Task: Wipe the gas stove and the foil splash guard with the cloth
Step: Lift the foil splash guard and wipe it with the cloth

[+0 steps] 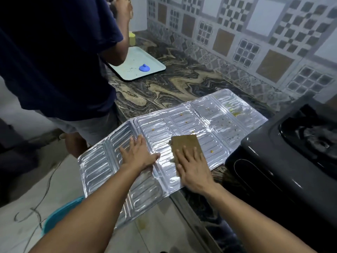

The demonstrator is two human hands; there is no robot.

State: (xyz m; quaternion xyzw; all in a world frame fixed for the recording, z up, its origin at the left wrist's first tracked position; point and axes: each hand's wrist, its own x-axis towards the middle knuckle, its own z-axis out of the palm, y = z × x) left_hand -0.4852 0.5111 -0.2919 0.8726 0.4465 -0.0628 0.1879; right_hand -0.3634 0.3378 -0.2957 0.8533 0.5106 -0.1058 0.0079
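Observation:
The silver foil splash guard (pixel 184 123) lies unfolded and flat on the marble counter, its near-left part overhanging the counter's edge. Small yellow and brown spots dot its far panels. My left hand (pixel 139 155) presses flat on the guard with straight, spread fingers. My right hand (pixel 192 166) presses flat on a folded brown cloth (pixel 186 143) that lies on the guard's middle. The dark grey gas stove (pixel 284 156) stands at the right, its black burner grate partly in view.
Another person in a dark blue shirt (pixel 54 57) stands at the left by the counter. A pale tray (pixel 138 63) with a blue lid (pixel 144 67) sits at the back. A teal basin (pixel 62 214) and a cable lie on the floor. Patterned tiles cover the wall.

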